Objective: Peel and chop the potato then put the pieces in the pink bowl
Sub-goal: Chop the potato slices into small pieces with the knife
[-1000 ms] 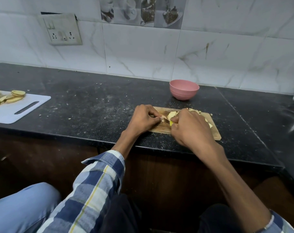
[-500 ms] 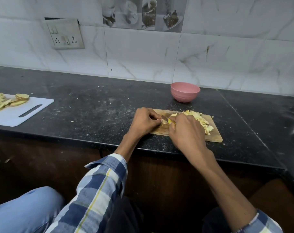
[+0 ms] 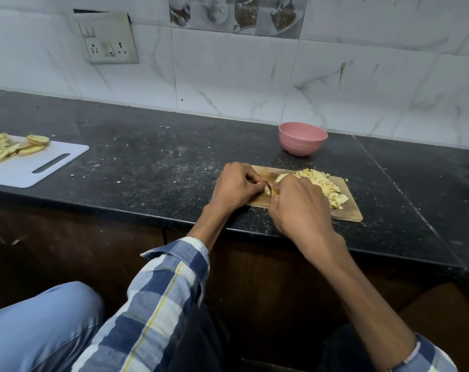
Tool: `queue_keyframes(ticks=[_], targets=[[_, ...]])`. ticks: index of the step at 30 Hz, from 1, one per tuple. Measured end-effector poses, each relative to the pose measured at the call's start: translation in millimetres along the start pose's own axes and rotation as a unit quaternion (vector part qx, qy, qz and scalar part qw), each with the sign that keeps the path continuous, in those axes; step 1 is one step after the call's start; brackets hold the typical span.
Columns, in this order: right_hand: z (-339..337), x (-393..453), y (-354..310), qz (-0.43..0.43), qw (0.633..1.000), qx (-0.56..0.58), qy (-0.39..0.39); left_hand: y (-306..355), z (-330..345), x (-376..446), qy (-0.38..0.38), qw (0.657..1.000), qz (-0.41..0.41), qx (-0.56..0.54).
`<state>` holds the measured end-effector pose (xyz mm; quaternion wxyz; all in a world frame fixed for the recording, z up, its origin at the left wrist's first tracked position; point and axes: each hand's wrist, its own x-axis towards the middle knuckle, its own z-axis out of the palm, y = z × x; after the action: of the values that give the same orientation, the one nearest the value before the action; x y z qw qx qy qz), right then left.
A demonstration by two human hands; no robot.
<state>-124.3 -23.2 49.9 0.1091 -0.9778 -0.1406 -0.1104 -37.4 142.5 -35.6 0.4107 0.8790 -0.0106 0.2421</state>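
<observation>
Running left to right across the scene, the dark counter point(image 3: 147, 162) carries everything. Far left sits a white cutting board point(image 3: 26, 167) with sliced rounds point(image 3: 10, 149) heaped on its far-left part — well apart from the work, probably a separate batch parked out of the way. Near the counter's front edge, right of centre, lies the wooden board point(image 3: 346, 213); placed close so both hands reach it without stretching. The pink bowl point(image 3: 303, 139) stands just beyond the board's far edge, upright, nothing visible inside from this angle — likely kept near so pieces can be tipped in with a short move. A pile of chopped potato point(image 3: 321, 183) covers the board's right part, pushed aside, it seems, to leave cutting room on the left. The right hand point(image 3: 300, 208) is curled over the last uncut potato chunk point(image 3: 279, 179), apparently pinning it. The left hand point(image 3: 236, 186) is clenched round what looks like a knife point(image 3: 267, 187) — only a sliver shows between the hands, so how the blade stands is unclear. Judging by the pile, chopping is nearly done; transfer to the bowl not yet started.
</observation>
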Motion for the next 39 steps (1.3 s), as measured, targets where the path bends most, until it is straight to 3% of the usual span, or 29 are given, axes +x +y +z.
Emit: queue_keyframes(ticks=[5, 17, 25, 39], targets=[[1, 0, 16, 0.033, 0.998, 0.049, 0.008, 1, -3, 0, -0.024, 1.0, 0.005, 0.0], [5, -13, 14, 0.003, 0.999, 0.034, 0.02, 8, -2, 4, -0.063, 0.997, -0.028, -0.016], [3, -16, 14, 0.008, 0.999, 0.038, 0.01, 23, -12, 2, -0.116, 0.993, 0.004, -0.019], [-5, -23, 13, 0.012, 0.999, 0.034, 0.008, 10, -8, 11, -0.127, 0.992, -0.004, -0.02]])
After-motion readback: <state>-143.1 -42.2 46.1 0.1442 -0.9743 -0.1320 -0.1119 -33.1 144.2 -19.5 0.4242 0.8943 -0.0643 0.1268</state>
